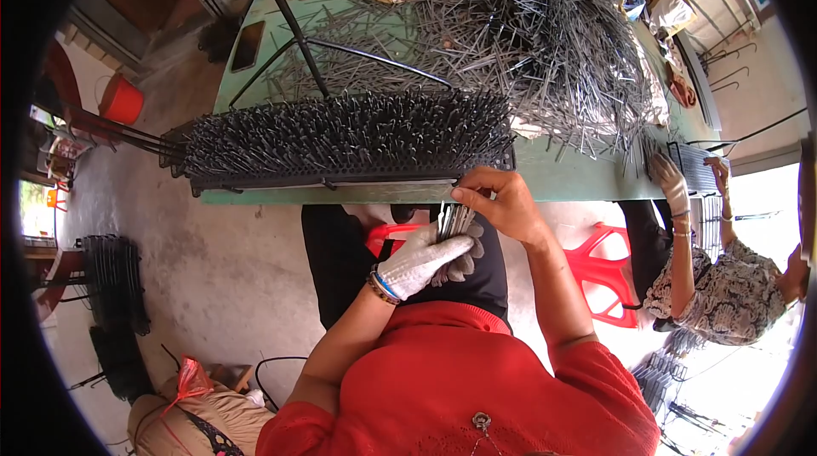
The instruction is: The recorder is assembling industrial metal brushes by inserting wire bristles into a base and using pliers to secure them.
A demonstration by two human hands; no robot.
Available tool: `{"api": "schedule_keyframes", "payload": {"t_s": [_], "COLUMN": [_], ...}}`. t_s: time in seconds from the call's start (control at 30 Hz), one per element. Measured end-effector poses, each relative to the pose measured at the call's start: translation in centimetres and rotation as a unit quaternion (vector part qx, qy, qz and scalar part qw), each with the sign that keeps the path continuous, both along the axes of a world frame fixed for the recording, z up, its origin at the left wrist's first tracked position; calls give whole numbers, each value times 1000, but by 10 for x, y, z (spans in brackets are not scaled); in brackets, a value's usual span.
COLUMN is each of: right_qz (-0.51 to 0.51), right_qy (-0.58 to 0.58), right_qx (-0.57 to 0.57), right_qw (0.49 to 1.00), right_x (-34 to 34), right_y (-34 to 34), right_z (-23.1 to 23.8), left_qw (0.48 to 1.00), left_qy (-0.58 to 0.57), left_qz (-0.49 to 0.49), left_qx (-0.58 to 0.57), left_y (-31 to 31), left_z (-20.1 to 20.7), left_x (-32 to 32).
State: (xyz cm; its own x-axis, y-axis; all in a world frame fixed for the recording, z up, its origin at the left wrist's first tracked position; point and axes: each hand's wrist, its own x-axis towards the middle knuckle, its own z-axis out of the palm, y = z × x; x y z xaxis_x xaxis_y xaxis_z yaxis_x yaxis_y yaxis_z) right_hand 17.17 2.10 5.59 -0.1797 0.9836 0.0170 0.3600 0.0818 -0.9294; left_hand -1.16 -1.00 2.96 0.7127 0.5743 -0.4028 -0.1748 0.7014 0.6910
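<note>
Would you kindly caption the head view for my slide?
White-gloved left hand holds thin grey metallic strips; bare right hand near a long black rack packed with dark strips.

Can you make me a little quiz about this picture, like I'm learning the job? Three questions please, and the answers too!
1. True or false: the right hand has no glove on.

2. Where is the big tangled pile of thin dark pieces?
A) Inside the bucket
B) On the green table, beyond the black bristly rack
C) On the person's lap

3. Which hand holds a bunch of thin grey strips?

Key:
1. True; its skin and fingers are bare.
2. B
3. The left hand, which wears a pale glove.
</note>
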Motion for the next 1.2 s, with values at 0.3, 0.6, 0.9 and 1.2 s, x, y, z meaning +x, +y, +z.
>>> {"api": "schedule_keyframes", "payload": {"t_s": [0.3, 0.6, 0.9, 1.2], "right_qz": [45, -51, -212, -176], "right_qy": [-14, -54, 6, 33], "right_qx": [27, 47, 74, 49], "right_qw": [999, 996, 974, 983], "right_x": [5, 5, 7, 6], "right_y": [-3, -2, 23, 34], "right_z": [-2, -6, 25, 19], "left_qw": [999, 1000, 998, 986], "left_qy": [31, 16, 15, -33], "left_qz": [-32, -2, 19, 139], "left_qx": [1, -14, -49, -85], "left_y": [0, -4, -4, 0], "left_z": [0, -8, -13, -25], "left_x": [0, 3, 3, 1]}}
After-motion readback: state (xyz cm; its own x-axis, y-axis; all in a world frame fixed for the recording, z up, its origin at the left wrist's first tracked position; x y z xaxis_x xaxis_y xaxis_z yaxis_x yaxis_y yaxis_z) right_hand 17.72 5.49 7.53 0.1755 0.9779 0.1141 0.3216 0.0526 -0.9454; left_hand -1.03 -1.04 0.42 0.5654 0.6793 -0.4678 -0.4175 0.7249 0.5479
